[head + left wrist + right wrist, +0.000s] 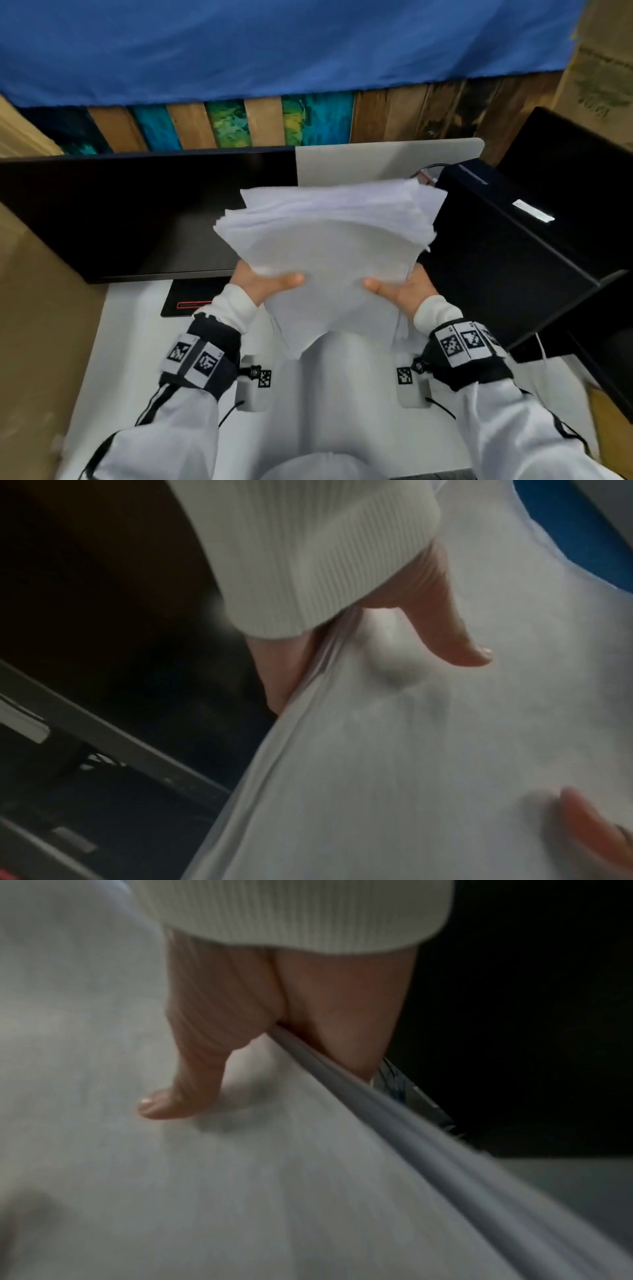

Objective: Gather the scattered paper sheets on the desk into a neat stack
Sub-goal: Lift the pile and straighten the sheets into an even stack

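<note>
Two hands, left hand (265, 286) and right hand (399, 289), gripping paper stack (329, 240) at its side edges, thumbs on top, mid-frame above white tabletop (137, 342). Light, floppy, slippery sheets, far edges fanned; likely best held by both sides.

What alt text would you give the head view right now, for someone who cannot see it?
Two hands, the left hand and the right hand, hold a thick, uneven bundle of white paper sheets by its sides, lifted above the white desk, thumbs on top. A black monitor stands behind; a black box-shaped case stands to the right.
</note>
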A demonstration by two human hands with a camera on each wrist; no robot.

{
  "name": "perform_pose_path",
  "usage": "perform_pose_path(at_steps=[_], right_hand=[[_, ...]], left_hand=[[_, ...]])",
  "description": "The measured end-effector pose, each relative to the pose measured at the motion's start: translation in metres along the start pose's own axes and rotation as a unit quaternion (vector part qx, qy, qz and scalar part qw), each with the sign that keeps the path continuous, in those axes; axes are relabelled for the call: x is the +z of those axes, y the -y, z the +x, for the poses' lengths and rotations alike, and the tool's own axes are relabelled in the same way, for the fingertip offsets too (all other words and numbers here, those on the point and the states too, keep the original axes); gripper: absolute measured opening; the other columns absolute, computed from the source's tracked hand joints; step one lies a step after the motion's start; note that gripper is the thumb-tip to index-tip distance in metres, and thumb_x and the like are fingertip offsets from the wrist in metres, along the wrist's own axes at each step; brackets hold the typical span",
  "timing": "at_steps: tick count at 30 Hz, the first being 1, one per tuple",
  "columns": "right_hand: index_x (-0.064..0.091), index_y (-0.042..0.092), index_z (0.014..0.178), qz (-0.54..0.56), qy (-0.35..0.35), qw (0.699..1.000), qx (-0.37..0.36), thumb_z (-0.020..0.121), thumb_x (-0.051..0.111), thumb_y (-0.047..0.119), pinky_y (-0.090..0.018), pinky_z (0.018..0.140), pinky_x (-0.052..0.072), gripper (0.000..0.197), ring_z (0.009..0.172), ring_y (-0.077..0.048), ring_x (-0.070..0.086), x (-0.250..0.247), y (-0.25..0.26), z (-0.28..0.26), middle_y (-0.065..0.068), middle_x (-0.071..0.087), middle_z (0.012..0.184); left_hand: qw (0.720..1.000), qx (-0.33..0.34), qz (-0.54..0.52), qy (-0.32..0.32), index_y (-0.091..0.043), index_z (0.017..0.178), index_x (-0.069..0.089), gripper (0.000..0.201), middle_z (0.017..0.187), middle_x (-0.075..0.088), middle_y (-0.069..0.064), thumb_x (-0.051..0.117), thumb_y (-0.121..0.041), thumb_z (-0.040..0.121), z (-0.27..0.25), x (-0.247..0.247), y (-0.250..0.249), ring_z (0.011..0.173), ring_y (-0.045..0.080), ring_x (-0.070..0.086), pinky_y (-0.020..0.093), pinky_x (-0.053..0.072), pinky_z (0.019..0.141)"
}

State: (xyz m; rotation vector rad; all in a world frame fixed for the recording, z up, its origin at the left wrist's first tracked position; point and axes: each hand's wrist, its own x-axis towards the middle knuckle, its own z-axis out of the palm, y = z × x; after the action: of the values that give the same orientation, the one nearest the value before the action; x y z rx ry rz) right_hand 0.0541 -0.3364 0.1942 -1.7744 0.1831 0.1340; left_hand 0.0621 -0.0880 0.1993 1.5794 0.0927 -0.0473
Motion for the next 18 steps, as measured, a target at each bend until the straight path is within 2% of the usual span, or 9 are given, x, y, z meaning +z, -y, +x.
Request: perform_pose_path(at_steps=[2,4,6,8,10,12,14,16,18], right_hand=[[0.062,0.017,0.096,-0.017,0.004,1.000,0.017,0.067,0.080,0.004,-0.018,0.085,0.054,0.036,0.079,-0.005,0.065,0.004,-0.007,-0.007,0.005,0.068,0.090],[0.061,0.005,0.111,-0.022,-0.020,1.000,0.009,0.067,0.080,0.005,-0.015,0.084,0.054,0.048,0.089,-0.013,0.064,0.008,-0.015,-0.003,-0.002,0.067,0.100],[0.055,0.003,0.120,0.019,-0.047,0.998,0.039,0.057,0.087,0.027,-0.013,0.082,0.054,0.075,0.098,-0.016,0.063,0.015,-0.018,-0.002,-0.002,0.065,0.109],[0.051,0.006,0.125,0.057,-0.075,0.994,0.050,0.042,0.087,0.045,-0.025,0.089,0.054,0.098,0.106,-0.020,0.063,0.017,-0.017,0.001,-0.005,0.065,0.117],[0.055,0.009,0.118,0.078,-0.088,0.993,0.025,0.059,0.085,0.029,-0.011,0.072,0.054,0.069,0.093,-0.009,0.064,0.012,-0.010,0.000,0.002,0.066,0.104],[0.056,0.015,0.114,0.060,-0.071,0.996,-0.011,0.068,0.080,0.014,-0.002,0.063,0.049,0.051,0.085,0.000,0.061,0.007,-0.003,-0.001,0.009,0.065,0.096],[0.060,0.013,0.112,0.044,-0.060,0.997,-0.038,0.067,0.081,0.011,-0.013,0.075,0.053,0.049,0.087,-0.005,0.063,0.005,0.001,-0.003,0.004,0.067,0.099],[0.066,0.015,0.103,0.007,-0.071,0.994,-0.081,0.067,0.080,0.008,-0.028,0.087,0.053,0.040,0.086,-0.011,0.064,0.003,0.011,-0.005,0.002,0.069,0.097],[0.068,0.024,0.098,-0.109,-0.094,0.975,-0.171,0.067,0.080,0.014,-0.032,0.094,0.049,0.035,0.091,-0.012,0.065,-0.001,0.023,-0.003,0.007,0.070,0.094]], left_hand=[[0.996,-0.008,0.094,0.001,-0.029,0.085,0.059,0.052,0.074,0.069,-0.022,0.090,-0.011,0.048,-0.006,0.005,0.003,0.066,-0.020,0.063,0.022,0.053,0.076],[0.986,-0.024,0.164,-0.006,-0.022,0.083,0.059,0.039,0.051,0.065,-0.022,0.080,0.004,0.064,-0.007,0.012,0.001,0.049,-0.017,0.058,0.015,0.047,0.063],[0.984,-0.047,0.163,-0.045,-0.011,0.099,0.059,0.036,0.055,0.060,-0.011,0.079,-0.006,0.070,-0.005,0.019,0.001,0.048,-0.001,0.056,0.015,0.048,0.054],[0.985,-0.071,0.130,-0.084,-0.003,0.117,0.055,0.052,0.078,0.060,0.009,0.078,-0.019,0.073,-0.007,0.024,-0.008,0.073,0.023,0.062,0.035,0.054,0.069],[0.988,-0.036,0.115,-0.097,0.002,0.112,0.059,0.040,0.087,0.066,0.023,0.073,-0.014,0.078,-0.005,0.026,-0.020,0.075,0.022,0.062,0.027,0.053,0.065],[0.989,-0.017,0.118,-0.087,-0.004,0.085,0.064,0.004,0.059,0.070,-0.004,0.067,-0.006,0.082,-0.004,0.026,-0.023,0.051,0.003,0.057,0.003,0.042,0.044],[0.987,-0.037,0.134,-0.081,-0.015,0.066,0.055,0.022,0.028,0.051,-0.016,0.064,-0.009,0.086,-0.007,0.027,-0.018,0.030,-0.001,0.047,0.002,0.031,0.032],[0.984,-0.070,0.139,-0.092,-0.017,0.065,0.055,0.023,0.037,0.056,-0.011,0.062,-0.016,0.087,-0.005,0.025,-0.006,0.038,0.001,0.051,0.010,0.039,0.039],[0.978,-0.068,0.171,-0.101,-0.011,0.075,0.065,0.013,0.067,0.064,0.008,0.061,-0.020,0.083,0.000,0.025,0.000,0.066,0.021,0.058,0.023,0.045,0.062]])
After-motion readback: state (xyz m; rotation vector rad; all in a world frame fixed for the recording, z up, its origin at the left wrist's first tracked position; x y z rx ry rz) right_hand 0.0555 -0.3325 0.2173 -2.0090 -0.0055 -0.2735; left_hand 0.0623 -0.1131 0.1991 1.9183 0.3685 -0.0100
